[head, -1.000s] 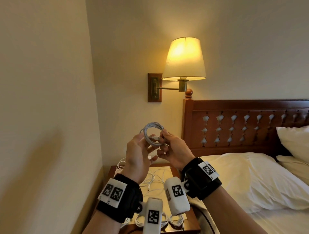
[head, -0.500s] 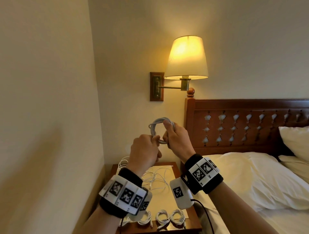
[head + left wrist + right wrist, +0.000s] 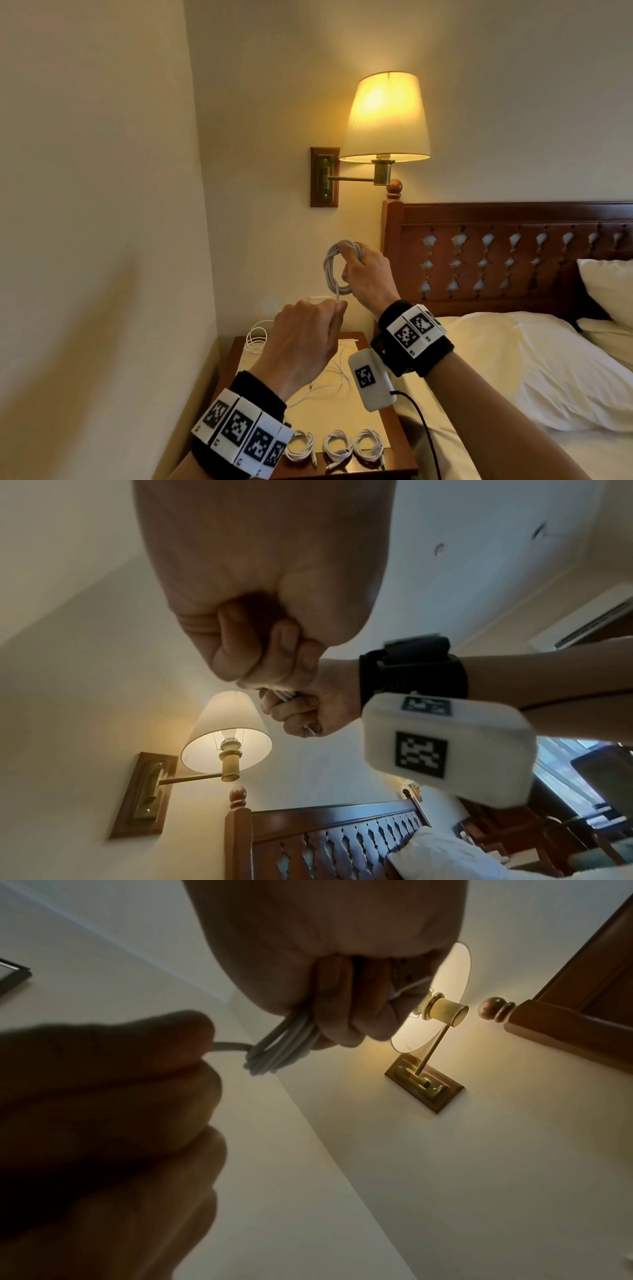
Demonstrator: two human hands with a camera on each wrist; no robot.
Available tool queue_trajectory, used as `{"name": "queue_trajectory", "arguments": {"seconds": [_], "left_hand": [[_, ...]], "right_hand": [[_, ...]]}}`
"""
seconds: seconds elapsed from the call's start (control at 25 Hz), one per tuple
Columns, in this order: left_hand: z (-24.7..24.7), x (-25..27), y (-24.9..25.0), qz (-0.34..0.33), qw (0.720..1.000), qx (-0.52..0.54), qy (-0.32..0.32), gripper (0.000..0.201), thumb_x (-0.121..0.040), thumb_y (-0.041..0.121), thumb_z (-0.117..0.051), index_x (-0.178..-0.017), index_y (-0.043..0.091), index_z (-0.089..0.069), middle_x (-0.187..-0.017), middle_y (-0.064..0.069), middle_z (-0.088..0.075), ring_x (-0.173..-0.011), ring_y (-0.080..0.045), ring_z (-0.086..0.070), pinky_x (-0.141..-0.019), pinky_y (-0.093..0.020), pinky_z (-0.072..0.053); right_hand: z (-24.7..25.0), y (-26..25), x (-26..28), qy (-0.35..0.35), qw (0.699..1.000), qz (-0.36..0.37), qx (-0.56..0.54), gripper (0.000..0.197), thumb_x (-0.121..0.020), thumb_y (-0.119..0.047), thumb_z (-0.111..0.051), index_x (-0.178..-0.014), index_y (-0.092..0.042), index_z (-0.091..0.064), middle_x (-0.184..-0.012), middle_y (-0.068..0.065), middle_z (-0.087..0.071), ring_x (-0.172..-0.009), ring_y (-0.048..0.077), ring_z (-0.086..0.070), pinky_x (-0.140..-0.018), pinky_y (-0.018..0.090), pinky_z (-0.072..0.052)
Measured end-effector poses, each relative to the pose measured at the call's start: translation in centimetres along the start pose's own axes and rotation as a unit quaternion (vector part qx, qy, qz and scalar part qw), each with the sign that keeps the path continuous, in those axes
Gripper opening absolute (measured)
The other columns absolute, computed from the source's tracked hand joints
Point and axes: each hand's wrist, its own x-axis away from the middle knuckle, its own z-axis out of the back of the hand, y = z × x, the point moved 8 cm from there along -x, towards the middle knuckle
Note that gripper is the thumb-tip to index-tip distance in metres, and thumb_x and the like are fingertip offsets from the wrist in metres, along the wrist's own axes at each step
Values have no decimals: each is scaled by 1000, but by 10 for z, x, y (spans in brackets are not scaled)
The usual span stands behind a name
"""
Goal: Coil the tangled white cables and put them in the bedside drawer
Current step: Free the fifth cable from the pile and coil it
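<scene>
A coiled white cable (image 3: 331,270) hangs in the air above the bedside table (image 3: 400,442). My right hand (image 3: 363,270) grips the coil's right side, fingers curled round its strands (image 3: 284,1045). My left hand (image 3: 308,339), lower and to the left, pinches the cable's loose end (image 3: 229,1046), which runs down from the coil. Three coiled white cables (image 3: 337,445) lie in a row at the table's front edge. More loose white cable (image 3: 257,337) lies tangled at the table's back, partly hidden by my left hand. No drawer shows in any view.
A lit wall lamp (image 3: 385,118) hangs just above the hands on a brass arm. The wooden headboard (image 3: 513,253) and the bed with white pillows (image 3: 513,363) stand to the right. A wall (image 3: 102,240) closes the left side.
My left hand has dropped below the coil, drawing the cable's end down. The right hand keeps hold of the coil, which has turned more upright.
</scene>
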Motion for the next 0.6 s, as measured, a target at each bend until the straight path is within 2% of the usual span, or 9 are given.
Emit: {"name": "queue_trajectory", "arguments": {"seconds": [0.08, 0.16, 0.2, 0.28, 0.32, 0.36, 0.48, 0.52, 0.6], "left_hand": [[-5, 7, -3, 2, 1000, 14, 0, 45, -99, 49, -15, -70, 26, -40, -53, 10, -36, -46, -12, -34, -53, -31, -30], [-10, 11, -13, 45, 993, 110, 6, 48, -96, 55, -15, -66, 27, -40, -53, 8, -41, -48, -11, -37, -55, -35, -35], [-14, 10, -21, 88, 977, 194, 13, 51, -95, 57, -17, -63, 25, -40, -53, 8, -43, -49, -10, -37, -57, -35, -36], [-21, 8, -35, 187, 920, 345, 17, 59, -94, 59, -20, -56, 19, -39, -48, 6, -41, -48, -10, -36, -56, -33, -33], [-21, 5, -40, 216, 903, 371, 29, 61, -93, 61, -20, -54, 18, -39, -47, 5, -40, -47, -11, -36, -56, -32, -32], [-20, 2, -44, 228, 901, 367, 39, 63, -92, 62, -22, -53, 16, -40, -47, 3, -41, -47, -12, -37, -56, -31, -32], [-17, -9, -52, 237, 902, 358, 49, 53, -96, 55, -37, -69, 13, -55, -60, 1, -52, -54, -13, -44, -55, -30, -37], [-19, -12, -54, 242, 887, 390, 49, 42, -99, 47, -41, -82, 14, -60, -68, 1, -58, -56, -11, -47, -55, -28, -39], [-28, -17, -54, 259, 825, 502, 35, 25, -102, 29, -44, -102, 14, -63, -76, -2, -56, -58, -9, -46, -52, -23, -40]], "right_hand": [[-4, 2, 0, -12, 1000, -3, -2, 34, -101, -33, -45, -92, -6, -64, -60, -1, -56, -53, 12, -50, -60, 34, -43], [-10, 5, 2, -30, 999, -7, -33, 34, -101, -37, -45, -94, -9, -63, -59, -3, -54, -48, 6, -47, -56, 31, -39], [-14, 5, 3, -43, 997, -10, -60, 34, -101, -39, -43, -97, -11, -63, -60, -4, -53, -45, 4, -44, -53, 29, -37], [-18, 2, 7, -72, 989, -12, -132, 35, -102, -41, -41, -101, -12, -60, -64, -3, -49, -42, 3, -37, -47, 24, -32], [-19, -1, 9, -84, 982, -10, -167, 34, -102, -41, -39, -101, -14, -59, -67, -1, -46, -43, 3, -34, -44, 23, -30], [-19, -3, 12, -94, 976, -8, -195, 32, -102, -41, -39, -98, -17, -58, -68, -1, -44, -44, 5, -31, -43, 22, -28], [-15, -7, 19, -105, 970, 0, -218, 30, -102, -43, -37, -89, -23, -55, -71, 1, -42, -45, 6, -29, -42, 21, -27], [-15, -6, 21, -107, 970, 0, -219, 30, -102, -43, -37, -89, -23, -54, -71, 1, -42, -45, 6, -29, -42, 21, -27], [-16, -1, 22, -109, 969, -4, -223, 31, -101, -44, -38, -89, -21, -54, -71, 0, -42, -45, 6, -30, -42, 21, -28]]}}
